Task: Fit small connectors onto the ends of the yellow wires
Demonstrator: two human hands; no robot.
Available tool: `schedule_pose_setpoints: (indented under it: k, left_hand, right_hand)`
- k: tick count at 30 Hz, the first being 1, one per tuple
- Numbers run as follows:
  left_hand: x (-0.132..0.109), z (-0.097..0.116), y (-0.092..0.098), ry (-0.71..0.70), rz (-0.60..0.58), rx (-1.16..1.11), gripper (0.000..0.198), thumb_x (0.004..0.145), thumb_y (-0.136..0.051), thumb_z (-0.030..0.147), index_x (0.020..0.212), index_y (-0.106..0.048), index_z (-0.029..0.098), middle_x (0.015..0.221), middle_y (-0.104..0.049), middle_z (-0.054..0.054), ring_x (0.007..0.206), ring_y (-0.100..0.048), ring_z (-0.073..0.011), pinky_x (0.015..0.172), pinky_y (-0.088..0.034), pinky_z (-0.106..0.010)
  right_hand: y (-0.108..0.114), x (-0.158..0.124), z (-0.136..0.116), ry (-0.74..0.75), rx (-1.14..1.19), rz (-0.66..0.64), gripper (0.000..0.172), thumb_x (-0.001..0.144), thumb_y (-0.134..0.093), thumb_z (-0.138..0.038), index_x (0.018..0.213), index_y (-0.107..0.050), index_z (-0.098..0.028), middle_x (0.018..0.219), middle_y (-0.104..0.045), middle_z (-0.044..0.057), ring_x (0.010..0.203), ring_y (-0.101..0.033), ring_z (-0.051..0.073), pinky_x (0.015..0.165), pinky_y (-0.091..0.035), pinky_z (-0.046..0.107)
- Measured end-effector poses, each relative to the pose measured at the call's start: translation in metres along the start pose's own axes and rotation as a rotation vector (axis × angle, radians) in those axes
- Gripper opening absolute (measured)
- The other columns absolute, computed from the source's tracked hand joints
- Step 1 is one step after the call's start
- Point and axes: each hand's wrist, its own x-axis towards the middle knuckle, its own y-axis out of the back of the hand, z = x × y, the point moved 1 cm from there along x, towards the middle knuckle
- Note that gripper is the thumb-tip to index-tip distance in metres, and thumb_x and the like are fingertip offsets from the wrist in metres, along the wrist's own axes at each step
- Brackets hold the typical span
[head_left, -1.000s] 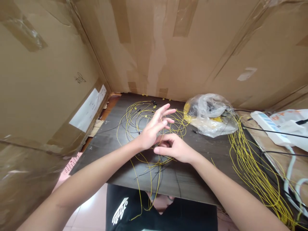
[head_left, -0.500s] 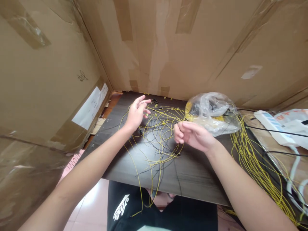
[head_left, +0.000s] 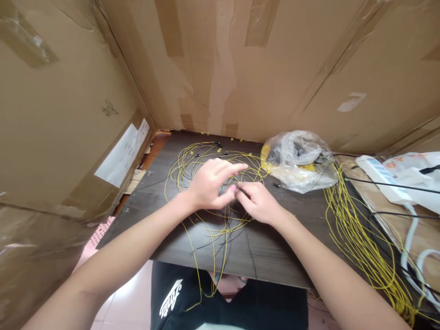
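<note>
A coil of thin yellow and black wires (head_left: 192,167) lies on a dark wooden board (head_left: 275,243). My left hand (head_left: 211,185) hovers over the coil with its fingers stretched toward the right and its thumb meeting my right hand. My right hand (head_left: 259,201) is closed in a pinch on a thin black wire end (head_left: 242,190) beside the left thumb. Several wire ends hang over the board's near edge (head_left: 220,266).
Cardboard walls (head_left: 240,68) enclose the board on the left and back. A clear plastic bag (head_left: 299,160) holding yellow and black parts sits at the back right. A long bundle of yellow wires (head_left: 357,229) runs down the right side, next to a white power strip (head_left: 381,178) and cables.
My hands were apart half a second ago, the left reaching to the far left of the coil. Both have come together over the middle of the coil, and the right now pinches a wire.
</note>
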Motion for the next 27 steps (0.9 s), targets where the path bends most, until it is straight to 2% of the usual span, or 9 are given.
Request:
schedule_pose_setpoints:
  k: [2, 4, 7, 10, 13, 18, 22, 27]
  left_hand:
    - [-0.004, 0.005, -0.011, -0.039, -0.116, -0.087, 0.054, 0.083, -0.049, 0.019, 0.138, -0.056, 0.02, 0.107, -0.07, -0.009, 0.096, -0.064, -0.0235, 0.086, -0.053, -0.039]
    - [-0.008, 0.004, -0.018, -0.027, -0.149, -0.126, 0.055, 0.083, -0.048, 0.016, 0.137, -0.057, 0.021, 0.112, -0.069, -0.01, 0.099, -0.065, -0.0231, 0.087, -0.055, -0.038]
    - [-0.012, -0.001, -0.022, -0.006, -0.12, -0.138, 0.043, 0.087, -0.049, 0.014, 0.126, -0.064, 0.02, 0.112, -0.07, -0.01, 0.1, -0.066, -0.0223, 0.087, -0.057, -0.038]
    - [-0.013, -0.006, -0.023, -0.009, -0.091, -0.155, 0.033, 0.091, -0.051, 0.014, 0.12, -0.067, 0.018, 0.108, -0.071, -0.01, 0.096, -0.067, -0.0205, 0.084, -0.058, -0.035]
    - [-0.013, -0.008, -0.024, -0.009, -0.054, -0.168, 0.028, 0.095, -0.051, 0.012, 0.116, -0.068, 0.017, 0.099, -0.071, -0.008, 0.089, -0.068, -0.0174, 0.079, -0.058, -0.031]
    - [-0.014, -0.013, -0.026, 0.055, -0.011, -0.179, 0.019, 0.095, -0.055, 0.012, 0.104, -0.07, 0.015, 0.092, -0.07, -0.007, 0.081, -0.066, -0.0145, 0.073, -0.057, -0.027]
    - [-0.015, -0.017, -0.025, 0.102, -0.027, -0.168, 0.019, 0.092, -0.055, 0.011, 0.103, -0.07, 0.016, 0.093, -0.071, -0.006, 0.082, -0.066, -0.0148, 0.076, -0.057, -0.028]
    - [-0.016, -0.015, -0.026, 0.142, -0.024, -0.185, 0.022, 0.092, -0.061, 0.017, 0.112, -0.07, 0.015, 0.098, -0.072, -0.007, 0.086, -0.068, -0.0163, 0.08, -0.057, -0.031]
  right_hand:
    - [-0.004, 0.001, 0.0, -0.016, 0.063, -0.02, 0.028, 0.094, -0.045, -0.024, 0.066, -0.048, -0.02, 0.062, -0.054, 0.0, 0.056, -0.045, 0.013, 0.059, -0.033, 0.029]
    - [-0.007, 0.001, 0.003, -0.063, 0.167, -0.03, 0.027, 0.093, -0.046, -0.026, 0.068, -0.053, -0.019, 0.062, -0.056, 0.0, 0.057, -0.046, 0.013, 0.059, -0.035, 0.029]
    - [-0.007, 0.002, 0.009, -0.157, 0.367, -0.024, 0.03, 0.091, -0.048, -0.034, 0.067, -0.057, -0.018, 0.058, -0.048, -0.003, 0.055, -0.041, 0.012, 0.057, -0.034, 0.027]
    - [-0.007, 0.004, 0.012, -0.24, 0.571, -0.012, 0.03, 0.087, -0.053, -0.039, 0.063, -0.052, -0.019, 0.054, -0.035, -0.006, 0.051, -0.031, 0.01, 0.051, -0.027, 0.026]
    - [-0.006, 0.005, 0.014, -0.311, 0.73, -0.001, 0.027, 0.082, -0.059, -0.041, 0.066, -0.052, -0.02, 0.055, -0.031, -0.007, 0.05, -0.025, 0.009, 0.048, -0.023, 0.025]
    - [-0.003, 0.007, 0.016, -0.335, 0.788, 0.07, 0.033, 0.08, -0.067, -0.043, 0.064, -0.047, -0.021, 0.056, -0.037, -0.006, 0.05, -0.033, 0.009, 0.049, -0.026, 0.025]
    - [-0.004, 0.008, 0.022, -0.345, 0.884, 0.098, 0.029, 0.085, -0.059, -0.047, 0.072, -0.056, -0.021, 0.059, -0.042, -0.004, 0.052, -0.038, 0.012, 0.049, -0.031, 0.026]
    - [-0.007, 0.008, 0.022, -0.315, 0.743, 0.078, 0.037, 0.089, -0.056, -0.054, 0.073, -0.054, -0.021, 0.059, -0.042, -0.004, 0.053, -0.039, 0.013, 0.051, -0.033, 0.027]
